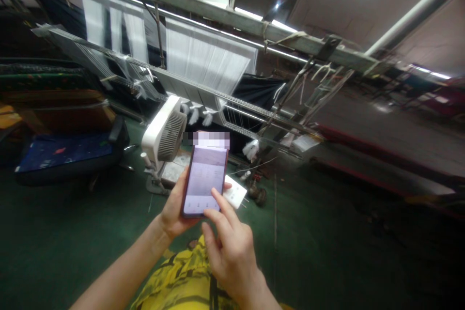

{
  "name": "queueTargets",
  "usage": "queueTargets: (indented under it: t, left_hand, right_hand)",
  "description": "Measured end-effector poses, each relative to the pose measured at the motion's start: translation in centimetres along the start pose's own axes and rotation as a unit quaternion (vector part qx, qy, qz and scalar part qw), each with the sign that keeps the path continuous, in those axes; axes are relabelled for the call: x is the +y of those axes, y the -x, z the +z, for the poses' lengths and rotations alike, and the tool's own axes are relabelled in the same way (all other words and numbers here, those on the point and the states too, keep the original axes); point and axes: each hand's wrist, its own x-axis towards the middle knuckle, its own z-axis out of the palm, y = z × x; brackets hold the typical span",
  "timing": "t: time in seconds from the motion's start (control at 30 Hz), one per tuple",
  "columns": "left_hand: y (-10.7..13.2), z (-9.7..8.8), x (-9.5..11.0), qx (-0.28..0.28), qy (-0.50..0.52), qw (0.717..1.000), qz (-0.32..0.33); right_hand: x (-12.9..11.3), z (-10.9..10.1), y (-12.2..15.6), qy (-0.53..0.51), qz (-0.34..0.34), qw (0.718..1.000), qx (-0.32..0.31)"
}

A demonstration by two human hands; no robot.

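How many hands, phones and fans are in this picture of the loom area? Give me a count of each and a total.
Hands: 2 (left hand, right hand)
Phones: 1 (smartphone)
Fans: 1 (white fan)
Total: 4

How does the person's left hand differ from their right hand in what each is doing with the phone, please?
The left hand holds the smartphone from behind and below, while the right hand bears none of its weight. The left hand's fingers curl behind the smartphone, whereas the right hand's index finger extends onto or just over the screen. Both hands are bare.
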Motion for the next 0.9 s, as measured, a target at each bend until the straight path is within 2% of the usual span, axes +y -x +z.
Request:
queueTargets:
  t: [0.13,0.2,0.3,0.4,0.6,0.77,0.83,0.9]
  left_hand:
    - [0.2,0.0,0.0,-0.044,-0.019,0.998,-0.045]
    - [0.3,0.0,0.0,-0.049,-0.021,0.997,-0.05]
    - [0.4,0.2,0.1,-0.052,-0.018,0.997,-0.053]
    - [0.5,0.6,0.2,-0.053,-0.014,0.997,-0.056]
    - [0.4,0.4,0.0,-0.001,0.029,1.0,-0.002]
    - [0.3,0.2,0.0,0.011,0.033,0.999,0.001]
    - [0.4,0.3,-0.1,0.006,0.026,1.0,-0.001]
    - [0.5,0.2,0.0,-0.013,0.017,1.0,-0.019]
  right_hand:
    - [-0.6,-0.4,-0.4,-0.031,-0.061,0.996,-0.055]
    - [-0.8,-0.7,-0.5,-0.047,-0.075,0.995,-0.049]
    - [-0.9,-0.8,-0.4,-0.053,-0.083,0.995,-0.008]
    - [-0.7,-0.7,-0.2,-0.058,-0.084,0.995,0.019]
    - [-0.4,-0.2,0.0,-0.038,-0.052,0.997,0.048]
    - [-0.1,0.3,0.1,-0.022,-0.021,0.998,0.059]
    - [-0.2,0.4,0.0,-0.012,-0.009,0.999,0.044]
    - [-0.5,0.3,-0.2,-0.016,-0.029,0.999,0.001]
